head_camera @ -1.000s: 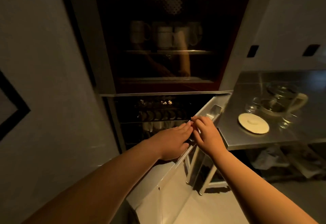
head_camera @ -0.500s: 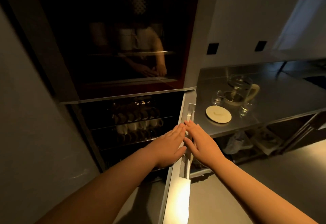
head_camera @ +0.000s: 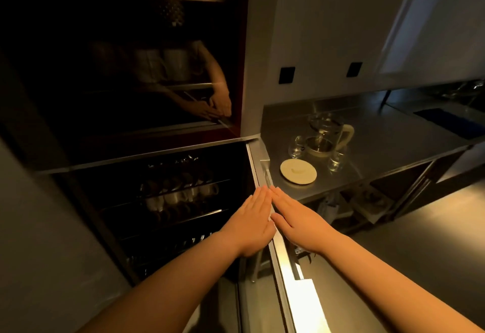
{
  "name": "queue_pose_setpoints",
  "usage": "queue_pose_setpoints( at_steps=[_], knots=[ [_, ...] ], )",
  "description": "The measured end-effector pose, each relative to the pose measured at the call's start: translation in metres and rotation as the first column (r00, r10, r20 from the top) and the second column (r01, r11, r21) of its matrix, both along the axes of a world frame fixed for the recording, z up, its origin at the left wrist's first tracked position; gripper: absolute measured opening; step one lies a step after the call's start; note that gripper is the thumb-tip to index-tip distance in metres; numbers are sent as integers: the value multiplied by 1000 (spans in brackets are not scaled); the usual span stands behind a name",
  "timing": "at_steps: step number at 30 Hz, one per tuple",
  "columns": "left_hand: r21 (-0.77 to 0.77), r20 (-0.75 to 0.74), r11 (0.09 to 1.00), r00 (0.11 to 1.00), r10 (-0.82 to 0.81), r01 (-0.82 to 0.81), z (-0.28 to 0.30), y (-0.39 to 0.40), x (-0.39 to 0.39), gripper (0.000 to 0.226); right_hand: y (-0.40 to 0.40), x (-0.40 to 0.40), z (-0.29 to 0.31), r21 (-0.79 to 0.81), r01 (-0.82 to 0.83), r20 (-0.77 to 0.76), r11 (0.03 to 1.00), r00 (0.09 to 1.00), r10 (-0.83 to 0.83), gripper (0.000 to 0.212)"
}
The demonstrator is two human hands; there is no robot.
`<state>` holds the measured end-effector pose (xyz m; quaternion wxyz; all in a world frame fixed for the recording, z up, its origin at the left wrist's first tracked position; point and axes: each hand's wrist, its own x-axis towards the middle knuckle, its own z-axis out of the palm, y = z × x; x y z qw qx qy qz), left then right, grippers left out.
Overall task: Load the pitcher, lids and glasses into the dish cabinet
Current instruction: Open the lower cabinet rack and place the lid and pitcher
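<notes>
Hands: our left hand (head_camera: 253,223) and right hand (head_camera: 298,221), fingers straight, flat on cabinet door (head_camera: 282,251). Door swung wider than second ago; racks exposed. Pitcher (head_camera: 328,133), lid (head_camera: 298,171), glasses (head_camera: 296,146) on counter (head_camera: 393,133), not yet loaded.

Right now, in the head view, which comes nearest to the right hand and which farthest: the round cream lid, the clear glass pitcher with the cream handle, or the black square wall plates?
1. Round cream lid, on the steel counter just beyond the right hand.
2. Clear glass pitcher, farther back on the counter.
3. Black square wall plates, up on the wall, farthest.
</notes>
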<state>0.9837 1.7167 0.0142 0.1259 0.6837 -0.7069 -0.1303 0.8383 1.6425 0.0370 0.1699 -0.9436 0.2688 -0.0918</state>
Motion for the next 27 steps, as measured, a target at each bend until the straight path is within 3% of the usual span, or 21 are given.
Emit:
queue_pose_setpoints(
  at_steps=[6,15,27],
  knots=[
    [-47,38,995,995,-89,90,2,-27,11,68,-10,8,3,6,78,-46,997,996,-78,58],
    [-67,113,964,962,-248,256,5,-80,44,65,-51,22,1,-121,192,-129,974,970,-207,62],
    [-40,206,909,894,-398,414,11,-140,93,61,-79,59,-3,-163,288,-71,944,950,-303,56]
  ],
)
